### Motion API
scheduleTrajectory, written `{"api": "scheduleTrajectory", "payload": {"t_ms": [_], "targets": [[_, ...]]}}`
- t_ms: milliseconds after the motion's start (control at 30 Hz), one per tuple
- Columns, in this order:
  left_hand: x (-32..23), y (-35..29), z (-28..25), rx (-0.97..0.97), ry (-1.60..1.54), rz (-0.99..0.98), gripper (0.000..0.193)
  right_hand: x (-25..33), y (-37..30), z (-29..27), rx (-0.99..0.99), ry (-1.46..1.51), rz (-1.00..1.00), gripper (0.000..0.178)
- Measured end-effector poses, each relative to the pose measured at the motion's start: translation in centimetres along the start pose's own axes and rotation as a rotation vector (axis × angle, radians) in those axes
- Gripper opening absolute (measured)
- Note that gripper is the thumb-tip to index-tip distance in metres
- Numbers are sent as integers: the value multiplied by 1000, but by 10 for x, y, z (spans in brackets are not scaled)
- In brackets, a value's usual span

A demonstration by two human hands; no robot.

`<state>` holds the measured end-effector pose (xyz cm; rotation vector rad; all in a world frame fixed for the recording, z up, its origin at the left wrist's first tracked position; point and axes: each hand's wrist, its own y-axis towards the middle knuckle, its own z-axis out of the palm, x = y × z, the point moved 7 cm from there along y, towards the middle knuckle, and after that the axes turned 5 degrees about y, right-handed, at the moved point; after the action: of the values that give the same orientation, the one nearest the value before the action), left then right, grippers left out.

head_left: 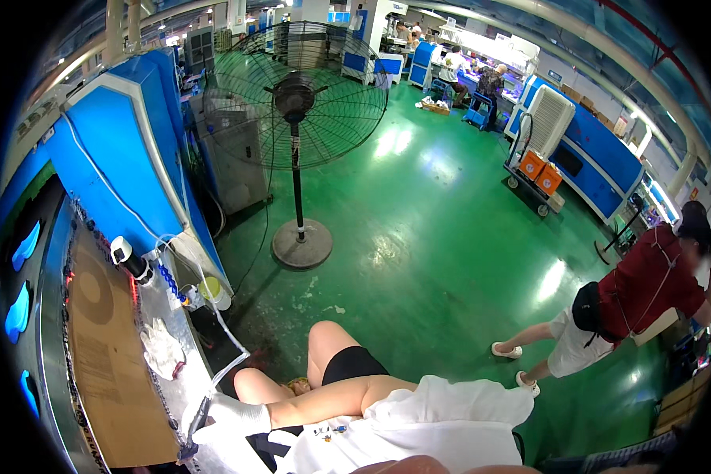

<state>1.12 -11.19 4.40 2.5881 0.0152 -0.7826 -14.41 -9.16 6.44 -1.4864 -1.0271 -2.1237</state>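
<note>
My right hand (233, 416) wears a white glove and reaches over the bench at the lower left. It is closed around a slim dark tool (201, 415); a pale hose (227, 366) runs up from near it. The tool's exact kind does not show. Only skin of my left arm (403, 466) appears at the lower edge, its hand out of the picture. A crumpled white glove (163, 348) lies on the bench beyond my right hand. Beside it stretches a brown cardboard sheet (107, 347). Blue sole-shaped pieces (18, 312) rest on a dark belt at the far left.
A black-and-white device (130, 261) and a pale yellow-green tub (213, 292) stand at the bench's far end, before a blue machine (118, 134). Beyond is a pedestal fan (296, 99). A person in a red shirt (648, 276) is at right, below a trolley with orange boxes (539, 173).
</note>
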Motion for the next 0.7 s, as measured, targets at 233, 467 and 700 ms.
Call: {"api": "scheduleTrajectory", "payload": {"t_ms": [233, 467, 700], "targets": [[-7, -20, 54, 159, -149, -89, 41, -1, -1, 0, -8, 59, -13, 21], [-8, -20, 85, 265, -246, -133, 41, -3, 1, -22, -160, 80, -11, 22], [-19, -25, 107, 359, -405, -168, 41, -15, 6, -41, -320, 227, -166, 14]]}}
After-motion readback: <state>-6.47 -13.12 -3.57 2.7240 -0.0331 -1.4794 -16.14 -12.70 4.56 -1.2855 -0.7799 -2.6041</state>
